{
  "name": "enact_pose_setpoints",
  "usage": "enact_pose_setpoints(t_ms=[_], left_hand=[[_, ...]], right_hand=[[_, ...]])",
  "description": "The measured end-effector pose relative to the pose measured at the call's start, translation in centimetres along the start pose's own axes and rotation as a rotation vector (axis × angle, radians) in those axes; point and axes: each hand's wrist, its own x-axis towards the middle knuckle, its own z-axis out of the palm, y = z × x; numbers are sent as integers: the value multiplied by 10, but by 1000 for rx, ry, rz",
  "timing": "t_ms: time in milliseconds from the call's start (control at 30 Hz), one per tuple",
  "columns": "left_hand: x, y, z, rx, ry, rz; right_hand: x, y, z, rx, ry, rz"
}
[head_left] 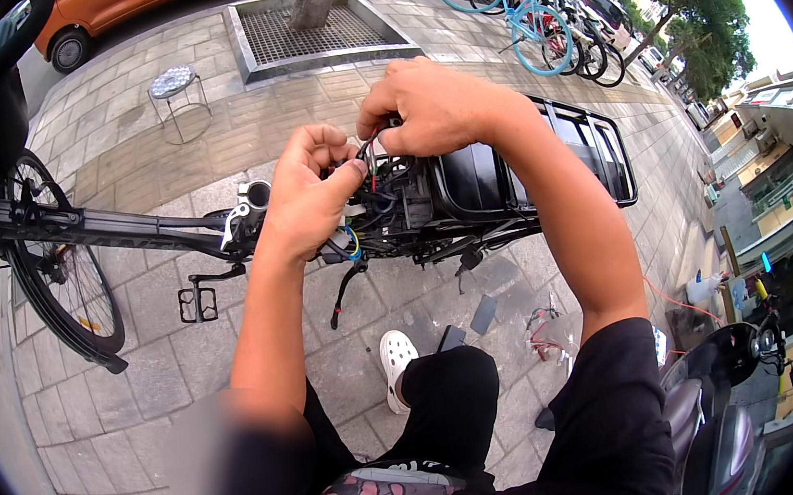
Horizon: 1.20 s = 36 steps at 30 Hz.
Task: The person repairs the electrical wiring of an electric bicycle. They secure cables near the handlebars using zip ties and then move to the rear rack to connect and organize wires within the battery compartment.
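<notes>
Two bare hands at work over the middle of a black bicycle frame (123,222), both on a small group of thin wires (373,182), one of them red. Location of wires: raised above a crowded cable cluster, between an open upright tube (258,195) and a black case (472,182) under the rear rack (607,153). Left hand (311,191): thumb and index finger appear pinched together on the wires. Right hand (440,108): thumb and bent fingers close on the same group just beside the left; exact contact partly hidden by the knuckles. Main risk, as judged: a pull between the two grips could strain a conductor or loosen a joint, since the wires look short and run straight down into the cluster. Second: if any ends are bare (not resolvable at this size), red touching dark could short, cause being how close together they are held. Third: mix-up of leads, because many similar dark cables crowd beneath, with a blue-and-yellow cable loop (354,242) near the left wrist that a forearm could snag. Fourth: a small part let slip could drop into the open tube or through to the paving (150,341), where a tangle of loose wires (549,340) would make it hard to spot.
</notes>
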Motion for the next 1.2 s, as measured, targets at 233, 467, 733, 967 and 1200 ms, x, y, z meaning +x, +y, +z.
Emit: enact_pose_setpoints(t_ms=[233,467,733,967,1200], left_hand=[[0,-1,-2,31,2,2],[0,2,0,34,13,15],[-9,15,9,762,-29,608],[-18,16,34,497,166,276],[3,12,9,434,70,-43]], right_hand=[[9,6,-9,104,-59,79],[21,10,-17,95,-125,107],[36,14,-12,87,-175,171],[20,0,-6,-33,-57,82],[19,-6,9,-215,55,-1]])
